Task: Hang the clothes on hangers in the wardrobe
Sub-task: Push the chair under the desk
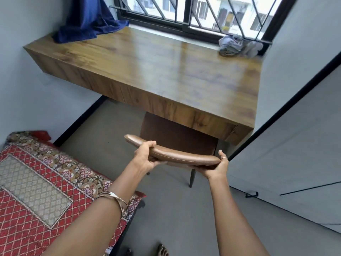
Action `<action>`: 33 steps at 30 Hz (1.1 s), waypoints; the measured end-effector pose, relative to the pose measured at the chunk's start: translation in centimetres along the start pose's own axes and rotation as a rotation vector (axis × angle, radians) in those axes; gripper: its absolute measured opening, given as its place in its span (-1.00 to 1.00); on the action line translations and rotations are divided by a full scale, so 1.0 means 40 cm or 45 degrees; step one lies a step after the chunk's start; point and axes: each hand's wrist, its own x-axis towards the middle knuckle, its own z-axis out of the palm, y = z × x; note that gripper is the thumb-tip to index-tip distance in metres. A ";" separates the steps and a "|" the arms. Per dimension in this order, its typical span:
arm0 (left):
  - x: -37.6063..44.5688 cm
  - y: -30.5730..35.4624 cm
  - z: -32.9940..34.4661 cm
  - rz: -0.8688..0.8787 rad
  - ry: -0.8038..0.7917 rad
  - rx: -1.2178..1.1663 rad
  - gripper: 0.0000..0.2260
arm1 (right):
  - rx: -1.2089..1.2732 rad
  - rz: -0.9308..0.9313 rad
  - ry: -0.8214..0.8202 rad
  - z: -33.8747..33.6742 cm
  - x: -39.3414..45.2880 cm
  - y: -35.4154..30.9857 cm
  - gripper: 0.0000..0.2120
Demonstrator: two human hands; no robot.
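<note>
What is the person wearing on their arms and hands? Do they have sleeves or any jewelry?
No sleeves show: both forearms are bare. The left arm wears metal bangles, silvery with a coppery tint, stacked together on the forearm. The right hand has a thin ring on one finger. The left hand shows no ring. No gloves or watch are in view.

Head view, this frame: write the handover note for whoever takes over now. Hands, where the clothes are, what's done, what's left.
Left hand: grips the chair backrest near its left end.
Right hand: holds the backrest's right end.
The chair is tucked partly under the wooden desk.
Clothes: a blue cloth heaped on the desk's far left corner; a crumpled grey garment by the window on the right.
Done: nothing hung in this view; no hanger visible.
Left: collect both pieces, put them on hangers, hang them in the wardrobe; its white door is on the right.
</note>
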 end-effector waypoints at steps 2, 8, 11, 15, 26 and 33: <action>0.011 0.013 -0.001 -0.026 -0.027 0.019 -0.63 | -0.008 0.060 -0.029 0.003 -0.021 -0.025 -0.44; 0.062 0.035 0.010 0.047 -0.040 0.127 -0.67 | -0.035 -0.006 0.020 0.013 -0.006 -0.043 -0.56; 0.078 0.046 0.031 0.045 -0.074 0.142 -0.69 | -0.005 -0.016 0.056 0.020 -0.018 -0.040 -0.62; 0.102 0.064 0.099 0.042 -0.131 0.136 -0.71 | 0.043 -0.024 0.089 0.041 0.009 -0.099 -0.77; 0.235 0.155 0.299 -0.013 -0.238 0.150 -0.60 | 0.066 -0.281 0.318 0.198 0.146 -0.217 -0.84; 0.263 0.178 0.346 -0.002 -0.214 0.227 -0.61 | -0.060 -0.303 0.561 0.243 0.183 -0.262 -0.86</action>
